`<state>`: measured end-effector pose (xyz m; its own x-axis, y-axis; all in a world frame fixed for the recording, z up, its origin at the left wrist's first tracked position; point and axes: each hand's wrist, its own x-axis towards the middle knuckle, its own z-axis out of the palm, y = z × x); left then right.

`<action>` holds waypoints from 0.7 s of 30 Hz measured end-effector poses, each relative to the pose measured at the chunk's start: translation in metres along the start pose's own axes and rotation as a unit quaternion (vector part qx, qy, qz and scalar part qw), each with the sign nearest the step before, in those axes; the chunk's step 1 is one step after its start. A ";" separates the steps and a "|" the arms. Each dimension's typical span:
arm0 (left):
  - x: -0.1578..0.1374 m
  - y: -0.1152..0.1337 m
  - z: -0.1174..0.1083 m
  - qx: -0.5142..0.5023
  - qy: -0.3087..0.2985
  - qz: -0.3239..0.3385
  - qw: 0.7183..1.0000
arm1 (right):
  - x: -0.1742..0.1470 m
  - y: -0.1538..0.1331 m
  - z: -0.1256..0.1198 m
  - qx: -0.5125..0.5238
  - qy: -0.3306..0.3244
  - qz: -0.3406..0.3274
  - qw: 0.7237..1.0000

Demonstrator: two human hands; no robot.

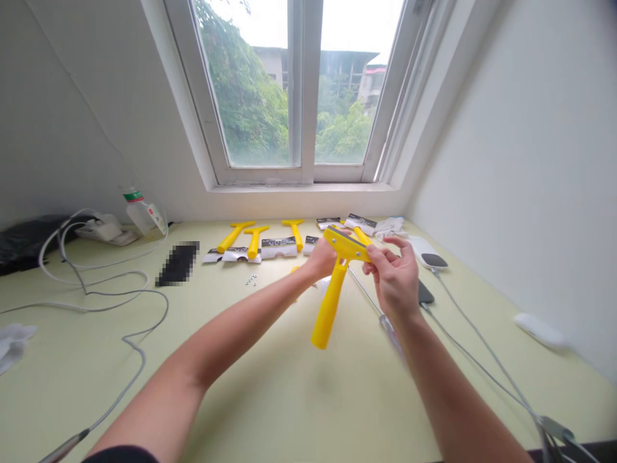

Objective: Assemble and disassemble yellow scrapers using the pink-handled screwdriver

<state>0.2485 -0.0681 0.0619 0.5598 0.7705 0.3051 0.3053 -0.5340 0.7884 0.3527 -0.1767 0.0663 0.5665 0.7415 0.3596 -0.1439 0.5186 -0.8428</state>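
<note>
My right hand (398,276) pinches one end of the head of a yellow scraper (330,305) between thumb and fingers. The scraper is raised above the table, its handle slanting down to the left. Two screws show on the head, beside a grey metal strip. Behind the head is my left hand (321,258), its fingers mostly hidden, so I cannot tell if it holds anything. A screwdriver (367,289) lies under my right hand, partly covered by the wrist. Small metal pieces (251,280) lie in a loose group left of my left forearm.
More yellow scrapers (254,243) and black-and-white packets (278,247) line the table's back. White gloves (389,226) lie at back right, near a white device (427,252) and a dark phone (426,292) with cables. Left are looping cables (139,350) and a bottle (139,212).
</note>
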 end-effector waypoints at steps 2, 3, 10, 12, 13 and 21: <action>-0.038 -0.005 -0.021 -0.061 -0.007 -0.029 0.998 | -0.009 0.009 0.007 -0.007 -0.013 0.022 1.000; -0.060 -0.007 -0.030 -0.196 -0.032 -0.093 0.976 | -0.014 0.014 0.012 -0.012 -0.016 0.031 0.999; -0.164 -0.014 -0.070 -0.436 -0.159 -0.204 0.862 | -0.037 0.038 0.035 -0.132 -0.110 0.112 0.979; -0.172 -0.020 -0.084 -0.355 -0.144 -0.199 0.902 | -0.040 0.026 0.024 -0.272 -0.189 0.099 0.938; -0.176 -0.023 -0.093 -0.297 -0.147 -0.192 0.924 | -0.042 0.017 0.013 -0.371 -0.221 0.067 0.900; -0.207 -0.045 -0.146 0.303 -0.153 -0.006 0.940 | -0.095 -0.020 -0.112 -0.783 -0.174 0.091 0.590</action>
<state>0.0067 -0.1530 0.0415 0.7211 0.6906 0.0563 0.6443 -0.6981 0.3123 0.3925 -0.3051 0.0045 0.4169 0.9082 0.0370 0.9043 -0.4103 -0.1183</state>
